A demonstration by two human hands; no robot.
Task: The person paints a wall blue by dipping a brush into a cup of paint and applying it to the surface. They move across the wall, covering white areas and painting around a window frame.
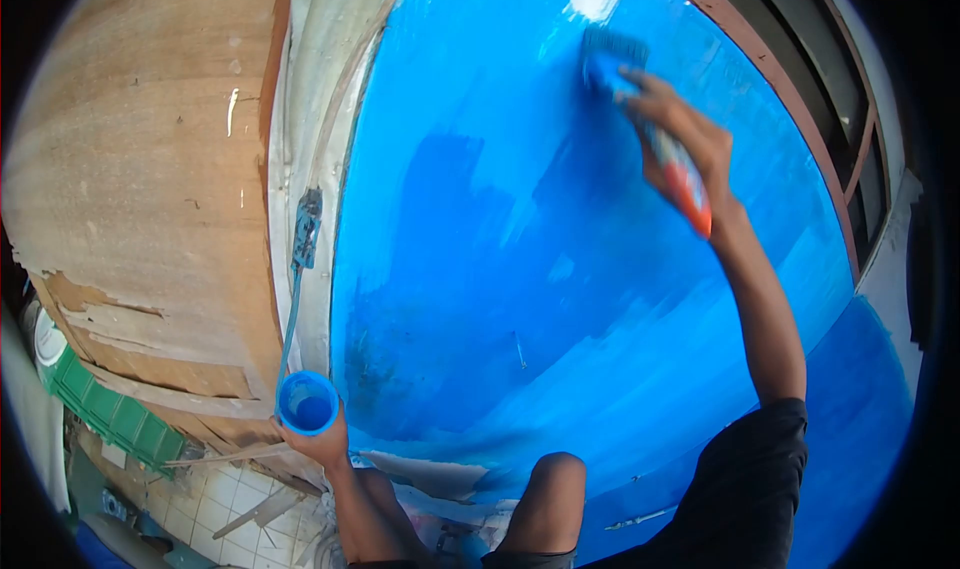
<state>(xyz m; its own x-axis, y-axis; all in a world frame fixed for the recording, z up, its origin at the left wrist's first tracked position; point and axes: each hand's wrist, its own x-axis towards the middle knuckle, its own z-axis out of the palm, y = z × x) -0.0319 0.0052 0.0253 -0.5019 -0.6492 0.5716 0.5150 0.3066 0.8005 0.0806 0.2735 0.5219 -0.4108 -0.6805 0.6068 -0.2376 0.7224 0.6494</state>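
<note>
My right hand point(685, 134) is closed round a paintbrush point(683, 181) with a red-orange handle end. Its wide, blue-coated bristles press on the upper part of a wall point(450, 269) covered in blue paint. Darker, wet-looking patches lie below the brush, and a white unpainted strip shows just above it. Low on the left, my left hand point(325, 444) grips a small blue cup point(308, 404) from below and behind. Blue paint point(312, 411) sits inside the cup. Most of the left fingers are hidden behind it.
Plywood panelling point(150, 169) stands on the left, with an electrical box point(307, 229) and its cable point(292, 314) beside the wall. A brown window frame point(780, 79) borders the upper right. Below left are a green crate point(110, 409), floor tiles point(225, 499) and wood scraps point(262, 511).
</note>
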